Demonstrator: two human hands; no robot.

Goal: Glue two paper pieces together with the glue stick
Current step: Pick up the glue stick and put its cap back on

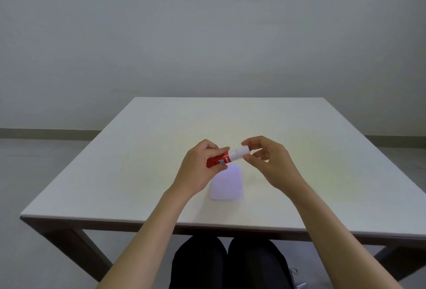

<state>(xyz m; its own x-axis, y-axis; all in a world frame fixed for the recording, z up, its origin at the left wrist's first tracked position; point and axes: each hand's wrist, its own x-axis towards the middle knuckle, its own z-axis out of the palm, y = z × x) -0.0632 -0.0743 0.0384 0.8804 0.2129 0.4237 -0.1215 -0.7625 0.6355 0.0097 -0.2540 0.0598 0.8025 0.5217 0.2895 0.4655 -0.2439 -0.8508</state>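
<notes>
One red cylindrical glue stick [218, 159] with one white cap [241, 151] shows above the middle of the scene. One pale lilac paper sheet [227, 184] is visible near the centre; whether a second piece lies under it cannot be told. One white-topped rectangular table [299, 173] fills the scene. Two bare hands appear: one left hand [200, 168] and one right hand [269, 162].
</notes>
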